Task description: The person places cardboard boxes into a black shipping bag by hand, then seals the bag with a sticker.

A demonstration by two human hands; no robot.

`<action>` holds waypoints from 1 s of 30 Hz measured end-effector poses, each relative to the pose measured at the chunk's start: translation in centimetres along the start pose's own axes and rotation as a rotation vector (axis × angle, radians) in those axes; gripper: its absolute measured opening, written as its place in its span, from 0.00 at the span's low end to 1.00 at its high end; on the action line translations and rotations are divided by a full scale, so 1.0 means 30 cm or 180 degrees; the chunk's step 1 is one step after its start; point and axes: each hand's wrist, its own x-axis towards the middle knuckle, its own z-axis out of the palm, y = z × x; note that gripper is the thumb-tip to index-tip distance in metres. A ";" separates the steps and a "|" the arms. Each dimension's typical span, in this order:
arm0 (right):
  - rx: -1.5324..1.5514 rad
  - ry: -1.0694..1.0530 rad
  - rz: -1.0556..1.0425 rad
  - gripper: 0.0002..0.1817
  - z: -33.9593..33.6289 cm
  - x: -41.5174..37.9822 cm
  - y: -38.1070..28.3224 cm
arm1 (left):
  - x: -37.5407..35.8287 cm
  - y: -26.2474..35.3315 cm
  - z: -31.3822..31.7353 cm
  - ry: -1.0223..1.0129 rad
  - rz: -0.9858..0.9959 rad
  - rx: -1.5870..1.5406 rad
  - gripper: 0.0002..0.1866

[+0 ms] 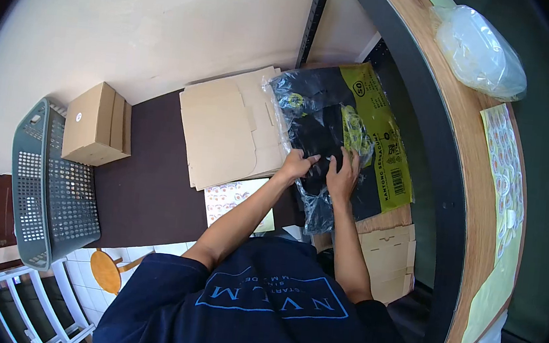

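Observation:
A pack of black plastic bags (315,126) in a crinkled clear wrapper lies under both hands. My left hand (296,165) is at the pack's left side, its fingers closed on the plastic near the middle. Beside it, my right hand (344,176) rests on the pack with fingers stretched out and slightly apart. A yellow-green printed label (391,156) runs down the right side, partly on another black pack beneath. Flat cardboard sheets (222,130) are stacked just left of the pack. The exact contact of the fingertips with the wrapper is hard to make out.
A printed sticker sheet (238,201) lies below the cardboard. At left stand brown boxes (91,121) and a grey-green plastic basket (31,194). A wooden shelf (453,103) curves along the right, bearing a wrapped plastic bundle (481,52). Folded cardboard (388,258) sits near my right forearm.

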 end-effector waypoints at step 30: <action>0.1141 -0.0103 -0.0027 0.13 -0.215 -0.051 -0.242 | 0.058 0.418 -0.001 -0.0098 0.0454 -0.0344 0.16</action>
